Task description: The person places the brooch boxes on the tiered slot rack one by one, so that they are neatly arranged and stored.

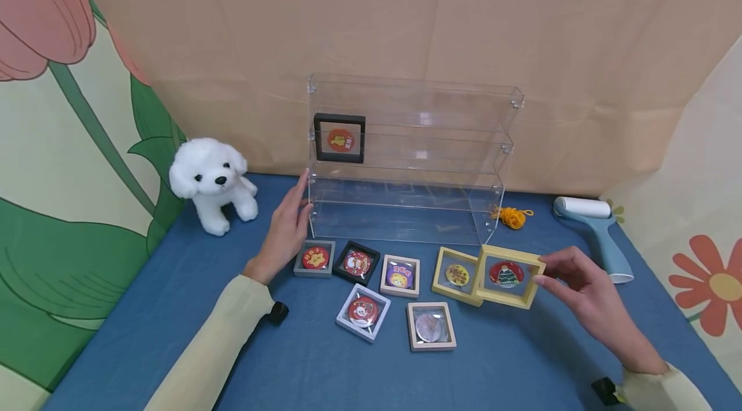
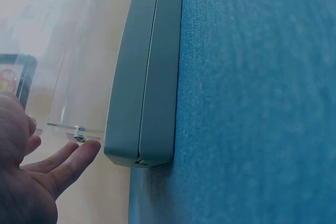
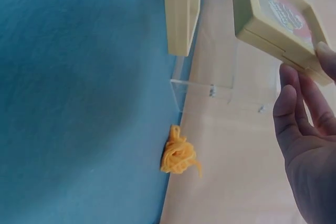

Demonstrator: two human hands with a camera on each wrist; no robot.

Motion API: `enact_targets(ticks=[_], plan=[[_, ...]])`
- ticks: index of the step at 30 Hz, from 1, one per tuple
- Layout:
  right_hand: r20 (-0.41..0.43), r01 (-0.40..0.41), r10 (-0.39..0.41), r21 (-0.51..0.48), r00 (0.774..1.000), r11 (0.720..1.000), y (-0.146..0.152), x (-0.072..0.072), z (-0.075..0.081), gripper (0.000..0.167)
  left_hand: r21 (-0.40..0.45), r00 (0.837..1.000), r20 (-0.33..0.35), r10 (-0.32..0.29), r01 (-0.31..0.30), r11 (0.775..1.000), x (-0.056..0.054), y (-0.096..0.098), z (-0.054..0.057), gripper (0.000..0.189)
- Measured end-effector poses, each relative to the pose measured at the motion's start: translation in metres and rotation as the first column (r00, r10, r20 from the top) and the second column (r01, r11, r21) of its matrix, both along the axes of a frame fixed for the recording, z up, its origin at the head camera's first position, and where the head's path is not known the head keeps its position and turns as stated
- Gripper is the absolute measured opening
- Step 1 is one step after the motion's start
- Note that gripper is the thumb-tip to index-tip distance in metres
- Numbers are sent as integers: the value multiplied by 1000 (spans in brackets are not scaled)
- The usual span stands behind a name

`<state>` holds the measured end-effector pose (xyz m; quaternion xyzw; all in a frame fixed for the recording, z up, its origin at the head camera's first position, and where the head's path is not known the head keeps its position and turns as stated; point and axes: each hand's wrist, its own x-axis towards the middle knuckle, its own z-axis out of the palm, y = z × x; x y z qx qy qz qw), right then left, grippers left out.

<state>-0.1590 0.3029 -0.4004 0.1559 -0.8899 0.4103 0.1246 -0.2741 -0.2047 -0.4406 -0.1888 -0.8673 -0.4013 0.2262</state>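
Observation:
My right hand [image 1: 591,301] pinches the right edge of a yellow frame [image 1: 539,298] with a green tree on a red badge inside. In the head view this frame overlaps a second yellow frame [image 1: 438,295] on the table; the right wrist view shows it raised, tilted. At the left end of the clear tiered acrylic stand [image 1: 406,234], my left hand [image 1: 284,230] has its fingers extended along the side panel. Close by that hand lies a grey frame [image 2: 131,82] with a red star badge. A black frame [image 1: 340,159] stands on the stand's middle tier at the left.
Before the stand lie a black frame [image 1: 371,251], a pink frame [image 1: 400,296], a white frame [image 1: 353,336] and a beige frame [image 1: 433,347]. A white plush dog [image 1: 211,172] sits at left. Orange cord [image 1: 513,218] and a lint roller [image 1: 608,243] lie right.

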Motion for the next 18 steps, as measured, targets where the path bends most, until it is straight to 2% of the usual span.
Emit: enact_targets(ticks=[9,18], plan=[[-23,-19,19,4,1000,1000,-12,-8,9,30,-4,1000,15,11,-11,1000,1,0,-2,77],[-44,0,0,5,999,1000,-23,-16,17,30,-9,1000,14,7,-7,1000,0,0,-1,73]])
